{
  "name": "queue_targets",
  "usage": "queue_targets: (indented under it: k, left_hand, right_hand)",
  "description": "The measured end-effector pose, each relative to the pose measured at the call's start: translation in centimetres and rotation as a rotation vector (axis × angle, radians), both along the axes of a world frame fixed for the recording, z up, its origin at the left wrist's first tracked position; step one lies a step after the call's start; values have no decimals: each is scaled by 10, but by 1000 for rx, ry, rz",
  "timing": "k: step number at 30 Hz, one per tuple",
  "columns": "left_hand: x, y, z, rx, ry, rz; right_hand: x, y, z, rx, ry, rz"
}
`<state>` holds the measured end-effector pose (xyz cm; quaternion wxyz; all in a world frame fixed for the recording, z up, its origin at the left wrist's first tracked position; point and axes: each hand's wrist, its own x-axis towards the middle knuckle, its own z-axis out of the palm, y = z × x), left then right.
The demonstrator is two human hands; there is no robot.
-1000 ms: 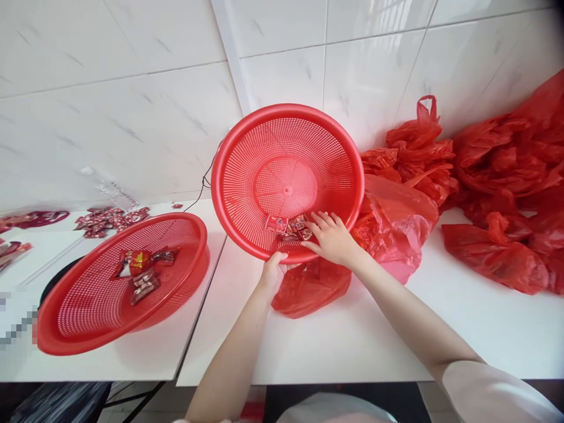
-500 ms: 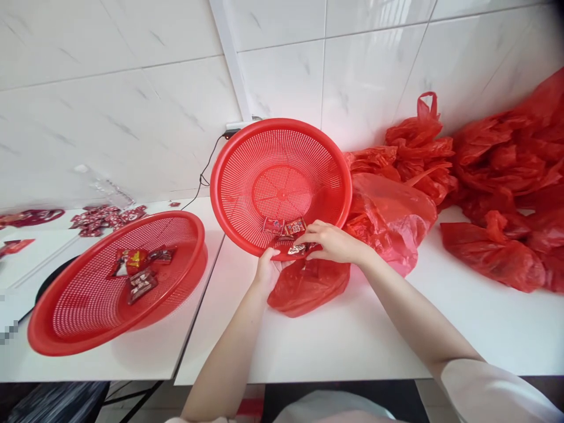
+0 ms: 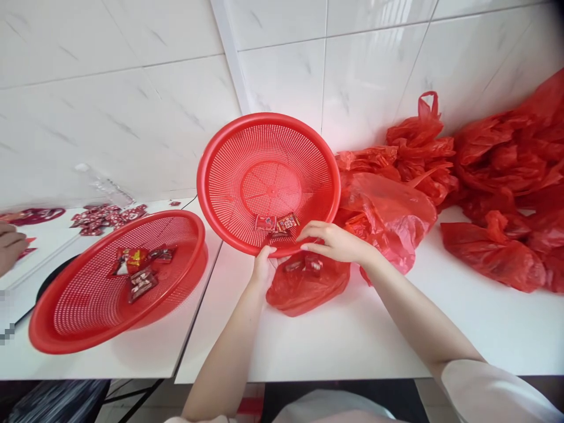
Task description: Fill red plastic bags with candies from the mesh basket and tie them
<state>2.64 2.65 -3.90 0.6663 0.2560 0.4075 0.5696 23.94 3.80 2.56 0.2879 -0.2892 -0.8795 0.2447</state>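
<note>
A round red plastic mesh basket [image 3: 271,144] is tilted so that its inside faces me. My left hand [image 3: 264,267] grips its lower rim, thumb over the edge. On the lower right of the same rim rests my right hand [image 3: 332,239], fingers curled over it and the thumb below. Several small wrapped snack packets [image 3: 287,222] lie at the bottom side of the basket, close to my right fingertips. Under the rim a red plastic bag [image 3: 304,294] lies on the table, and packets [image 3: 312,264] show in it.
A second red basket [image 3: 176,299] with several packets stands at left. Behind it are a heap of small packets [image 3: 103,217] and a clear bottle [image 3: 108,187]. Another person's hand [image 3: 9,247] shows at the left edge. Filled red bags [image 3: 497,252] crowd the right side by the tiled wall.
The basket has shifted left and slightly up. A white-marked packet by my right hand has left the basket, and packets now show in the bag below. Another person's hand has appeared at left.
</note>
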Motion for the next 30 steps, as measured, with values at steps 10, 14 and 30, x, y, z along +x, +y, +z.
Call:
queue_targets:
  k: [10,14,30]
  left_hand:
    - [23,-18,-8,24,62,-102]
    - [31,-23,-9,15,75,-53]
    - [5,-4,-4,26,-5,-33]
  right_hand:
    - [-22,4,-26,99,-225,-300]
    - [-26,4,-30,68,-309,-236]
    - [-8,0,-3,-55,-3,86]
